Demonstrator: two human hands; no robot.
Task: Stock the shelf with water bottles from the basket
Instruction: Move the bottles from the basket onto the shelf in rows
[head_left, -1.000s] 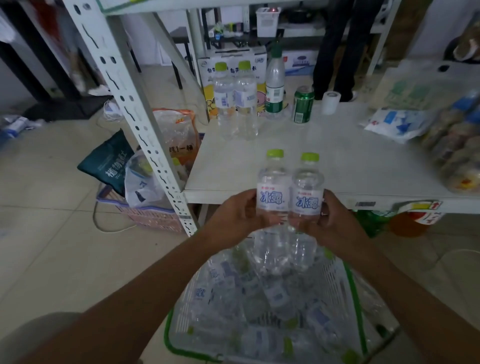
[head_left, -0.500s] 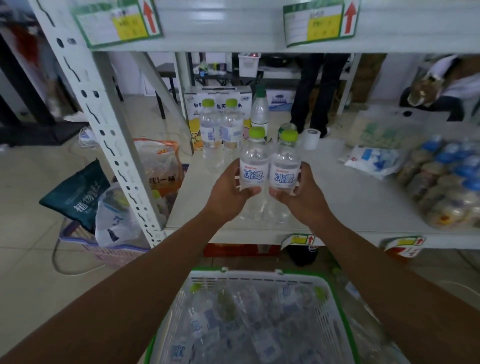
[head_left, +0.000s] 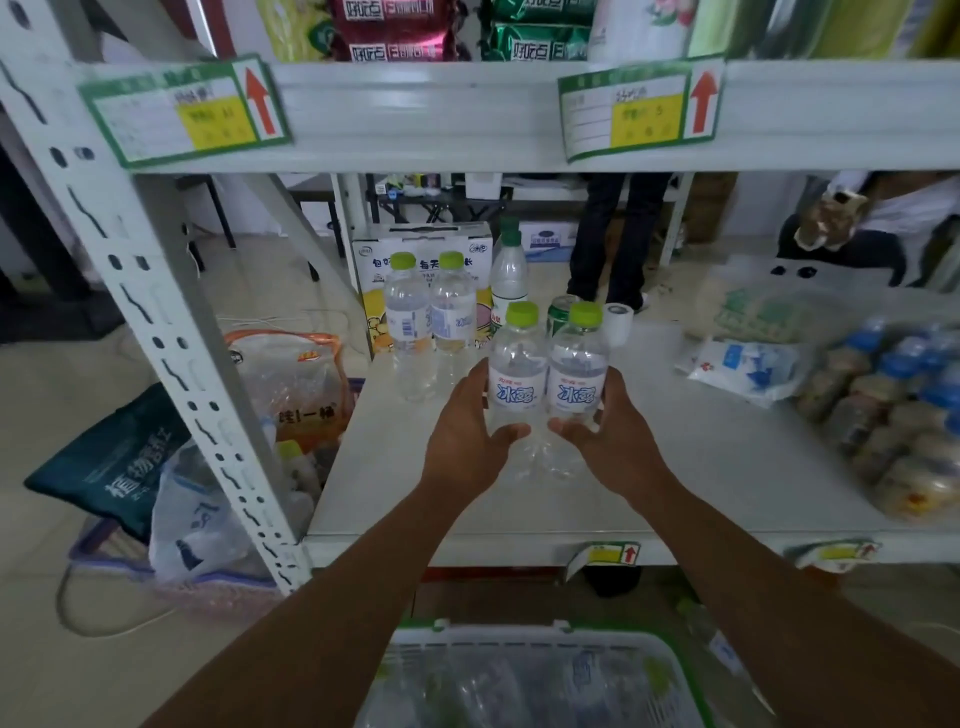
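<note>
Two clear water bottles with green caps stand side by side over the white shelf (head_left: 727, 457). My left hand (head_left: 467, 436) grips the left bottle (head_left: 517, 374) and my right hand (head_left: 615, 436) grips the right bottle (head_left: 576, 376). Their bases are at or just above the shelf surface; I cannot tell if they touch it. Two more water bottles (head_left: 431, 322) stand behind them at the back left of the shelf. The white and green basket (head_left: 680, 670) with several bottles sits on the floor below, at the bottom edge.
Behind the held bottles stand a taller green-capped bottle (head_left: 509, 275), a green can (head_left: 561, 312), a white tape roll (head_left: 618, 322) and a carton (head_left: 421, 249). Packs of blue-capped jars (head_left: 893, 410) and bags (head_left: 743, 364) fill the shelf's right. An upright post (head_left: 156, 322) and floor bags (head_left: 208, 467) are left.
Both hands carried the two bottles up from above the basket and forward over the shelf. The view tilted up, bringing the upper shelf and its price tags into sight.
</note>
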